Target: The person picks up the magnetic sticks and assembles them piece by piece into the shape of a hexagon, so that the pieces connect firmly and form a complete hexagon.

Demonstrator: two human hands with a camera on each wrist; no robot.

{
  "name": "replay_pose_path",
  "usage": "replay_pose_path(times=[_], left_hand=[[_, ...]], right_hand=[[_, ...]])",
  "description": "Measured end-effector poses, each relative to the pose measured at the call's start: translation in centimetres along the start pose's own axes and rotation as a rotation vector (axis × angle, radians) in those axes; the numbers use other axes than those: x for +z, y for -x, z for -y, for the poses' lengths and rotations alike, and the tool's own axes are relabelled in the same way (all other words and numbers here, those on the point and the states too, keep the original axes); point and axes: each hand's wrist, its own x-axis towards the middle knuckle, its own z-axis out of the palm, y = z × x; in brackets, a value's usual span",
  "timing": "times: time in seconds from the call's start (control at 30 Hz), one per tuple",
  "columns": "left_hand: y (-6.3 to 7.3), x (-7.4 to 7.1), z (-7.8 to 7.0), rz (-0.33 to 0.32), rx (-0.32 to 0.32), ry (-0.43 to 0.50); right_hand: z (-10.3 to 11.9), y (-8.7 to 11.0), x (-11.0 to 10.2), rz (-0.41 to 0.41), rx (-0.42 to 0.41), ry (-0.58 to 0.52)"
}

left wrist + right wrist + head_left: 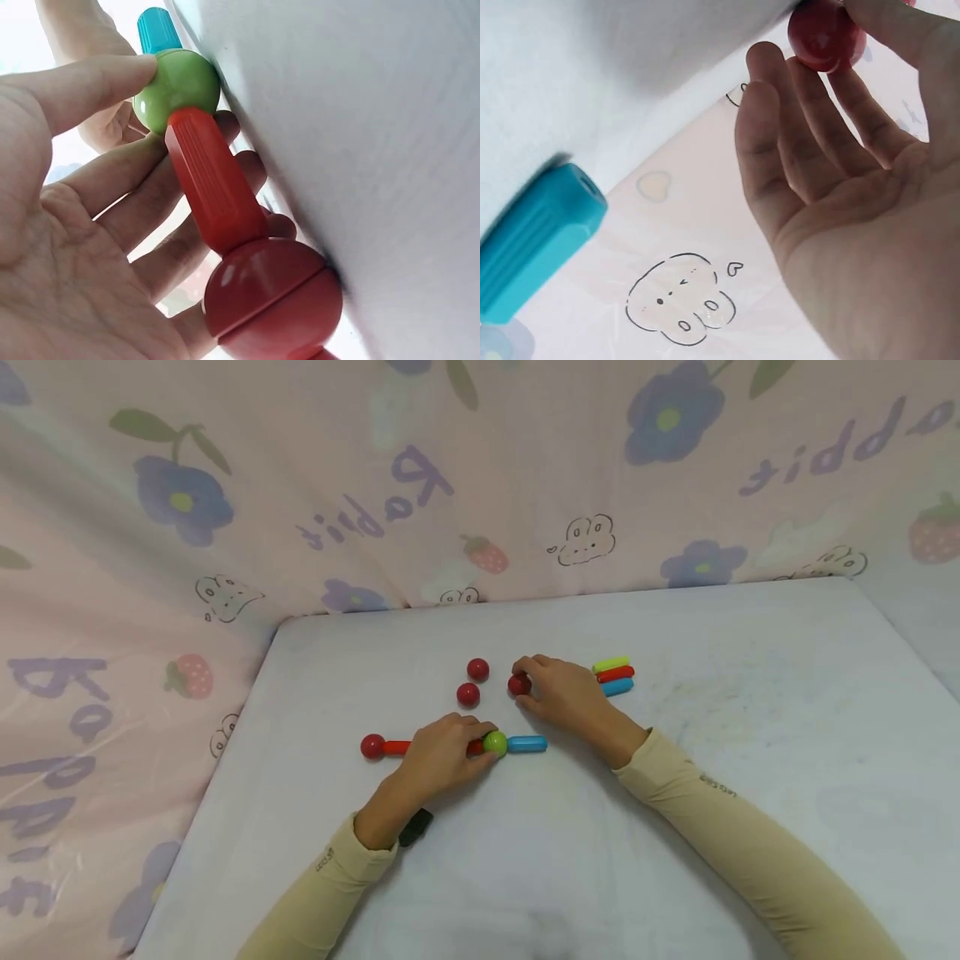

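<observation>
The green ball (495, 744) is part of a straight chain (476, 748) lying on the counter (720, 827), and your left hand (442, 752) pinches it between thumb and fingers, its palm arched over the joined pieces. A blue rod (527, 743) juts from the green ball toward your right; at the far left, the chain ends in a red end ball (372, 746).

From your head view, your left hand blocks the chain's middle. Your left wrist view uncovers it: a grooved red rod (214, 180) runs from the green ball into a seamed middle ball (274, 300), also red.

Your right hand (562, 693) reaches just beyond the chain, holding a loose red ball (518, 685) by its thumb and fingertips; your right wrist view shows that grip from the palm side. Near it, to the left, sit two more red balls (468, 695). Just right of this hand, yellow, red and blue loose rods (617, 673) lie side by side. A dark object (416, 828), unclear in kind, shows by your left wrist. Behind the counter hangs a printed curtain (525, 443).
</observation>
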Motion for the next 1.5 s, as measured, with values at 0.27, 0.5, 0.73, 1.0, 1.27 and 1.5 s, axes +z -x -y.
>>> replay_pose_path(times=[0.27, 0.5, 0.73, 1.0, 1.27, 1.5], left_hand=[[0.2, -0.1, 0.0, 0.000, 0.002, 0.010], [-0.3, -0.5, 0.1, 0.001, 0.007, -0.017], [0.0, -0.3, 0.2, 0.011, -0.007, -0.007], [-0.1, -0.2, 0.0, -0.005, -0.012, 0.002], [-0.2, 0.0, 0.0, 0.001, 0.005, -0.003], [-0.2, 0.0, 0.1, 0.000, 0.004, -0.001]], right_hand=[[0.5, 0.3, 0.0, 0.018, -0.036, 0.028], [0.2, 0.1, -0.1, -0.015, -0.061, 0.041], [0.3, 0.3, 0.2, -0.005, -0.099, 0.053], [0.0, 0.4, -0.1, -0.018, -0.125, 0.060], [-0.8, 1.0, -0.3, -0.011, -0.148, 0.057], [-1.7, 2.2, -0.8, -0.046, -0.167, 0.028]])
